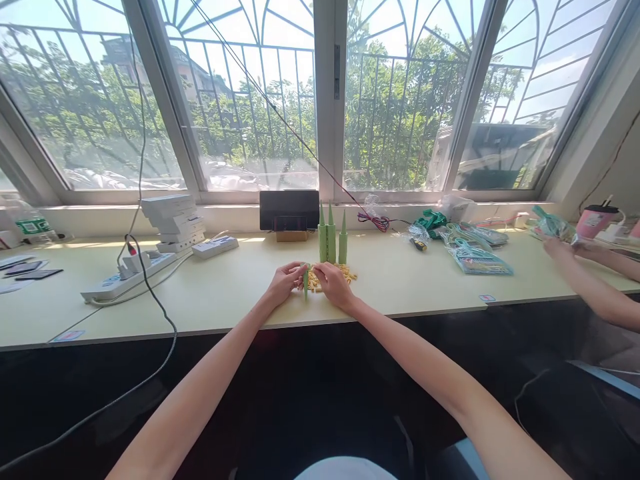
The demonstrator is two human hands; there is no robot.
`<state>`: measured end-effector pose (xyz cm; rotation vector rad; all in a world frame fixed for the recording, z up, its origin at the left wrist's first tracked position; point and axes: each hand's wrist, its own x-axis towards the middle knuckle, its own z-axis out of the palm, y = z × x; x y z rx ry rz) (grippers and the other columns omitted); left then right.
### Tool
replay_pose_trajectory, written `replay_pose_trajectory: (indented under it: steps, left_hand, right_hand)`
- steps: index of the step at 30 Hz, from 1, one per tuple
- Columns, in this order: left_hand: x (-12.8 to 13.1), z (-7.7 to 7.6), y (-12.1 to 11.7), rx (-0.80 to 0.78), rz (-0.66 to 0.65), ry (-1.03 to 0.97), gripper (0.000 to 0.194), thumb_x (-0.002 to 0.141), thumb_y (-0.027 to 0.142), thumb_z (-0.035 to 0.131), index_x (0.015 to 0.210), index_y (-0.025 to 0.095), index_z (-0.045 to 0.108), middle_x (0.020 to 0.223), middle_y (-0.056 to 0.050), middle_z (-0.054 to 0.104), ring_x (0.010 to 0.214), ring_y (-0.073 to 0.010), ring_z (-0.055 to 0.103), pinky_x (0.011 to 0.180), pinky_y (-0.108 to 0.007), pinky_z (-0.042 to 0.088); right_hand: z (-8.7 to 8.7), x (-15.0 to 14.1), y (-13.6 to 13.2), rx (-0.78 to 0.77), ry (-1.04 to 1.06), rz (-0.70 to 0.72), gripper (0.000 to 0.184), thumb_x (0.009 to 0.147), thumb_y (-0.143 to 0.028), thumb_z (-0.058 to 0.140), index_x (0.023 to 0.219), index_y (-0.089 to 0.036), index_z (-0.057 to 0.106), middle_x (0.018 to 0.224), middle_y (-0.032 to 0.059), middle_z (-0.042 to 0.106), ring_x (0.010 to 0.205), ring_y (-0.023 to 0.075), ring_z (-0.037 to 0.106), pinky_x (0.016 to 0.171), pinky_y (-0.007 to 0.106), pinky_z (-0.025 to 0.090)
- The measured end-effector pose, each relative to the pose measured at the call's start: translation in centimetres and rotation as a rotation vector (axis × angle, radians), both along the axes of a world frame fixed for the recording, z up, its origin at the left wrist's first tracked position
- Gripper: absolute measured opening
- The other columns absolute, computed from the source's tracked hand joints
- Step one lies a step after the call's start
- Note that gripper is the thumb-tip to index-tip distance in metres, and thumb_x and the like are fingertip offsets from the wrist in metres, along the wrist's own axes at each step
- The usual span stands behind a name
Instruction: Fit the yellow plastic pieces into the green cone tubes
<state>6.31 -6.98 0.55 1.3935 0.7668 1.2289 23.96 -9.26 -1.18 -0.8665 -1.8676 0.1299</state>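
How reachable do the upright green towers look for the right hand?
Likely yes: the green towers stand just beyond the right hand, and only low yellow pieces show around their front; nothing tall appears to block the way.

Bright daylight enters through the windows (400, 100). Below the counter (400, 280) lies deep shadow. Wide-angle distortion stretches the edges.

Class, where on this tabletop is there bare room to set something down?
Bare patches lie between the power strip and the left hand, and between the right hand and the plastic bags. It is crowded around the yellow pieces and upright green pieces, and by the pink cup.
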Motion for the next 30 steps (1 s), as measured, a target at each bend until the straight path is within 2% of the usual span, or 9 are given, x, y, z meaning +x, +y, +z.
replay_pose_trajectory:
  steps: [7, 13, 20, 25, 30]
  left_hand:
    - [0.11, 0.22, -0.23, -0.014, -0.007, -0.009, 0.048, 0.064, 0.047, 0.084, 0.094, 0.013, 0.069, 0.070, -0.003, 0.064, 0.055, -0.0117, 0.054, 0.053, -0.027, 0.045]
    - [-0.09, -0.29, 0.39, -0.022, 0.001, -0.010, 0.047, 0.065, 0.046, 0.084, 0.095, 0.014, 0.069, 0.074, -0.004, 0.066, 0.059, -0.0126, 0.057, 0.056, -0.027, 0.047]
    - [-0.16, -0.53, 0.61, -0.010, -0.005, -0.010, 0.045, 0.065, 0.047, 0.084, 0.090, 0.014, 0.068, 0.065, 0.000, 0.060, 0.051, -0.0096, 0.050, 0.049, -0.023, 0.041]
    - [-0.15, -0.38, 0.35, -0.003, -0.005, -0.011, 0.045, 0.066, 0.046, 0.084, 0.094, 0.014, 0.069, 0.063, 0.001, 0.059, 0.049, -0.0084, 0.047, 0.048, -0.023, 0.040]
    - [-0.13, -0.32, 0.31, -0.004, -0.005, -0.016, 0.046, 0.065, 0.045, 0.084, 0.096, 0.015, 0.070, 0.062, 0.001, 0.058, 0.048, -0.0080, 0.045, 0.047, -0.023, 0.038]
  right_hand:
    - [-0.02, -0.01, 0.10, 0.001, 0.005, -0.012, 0.022, 0.100, -0.026, 0.043, 0.095, -0.018, 0.062, 0.093, 0.0059, 0.065, 0.083, 0.0174, 0.059, 0.076, 0.027, 0.043]
    - [0.05, -0.01, 0.08, 0.005, -0.007, -0.005, 0.021, 0.100, -0.025, 0.043, 0.094, -0.018, 0.062, 0.092, 0.0059, 0.065, 0.083, 0.0174, 0.059, 0.077, 0.027, 0.043]
    - [0.32, 0.01, -0.26, 0.001, -0.023, -0.004, 0.022, 0.101, -0.026, 0.042, 0.094, -0.019, 0.062, 0.092, 0.0055, 0.065, 0.083, 0.0173, 0.059, 0.076, 0.026, 0.042]
    - [0.32, 0.03, -0.30, -0.009, -0.018, -0.023, 0.022, 0.101, -0.026, 0.042, 0.095, -0.020, 0.063, 0.090, 0.0046, 0.063, 0.080, 0.0167, 0.058, 0.074, 0.026, 0.042]
    - [0.16, 0.00, -0.08, -0.009, 0.003, -0.023, 0.020, 0.100, -0.023, 0.043, 0.100, -0.020, 0.063, 0.094, 0.0056, 0.062, 0.085, 0.0177, 0.059, 0.076, 0.027, 0.044]
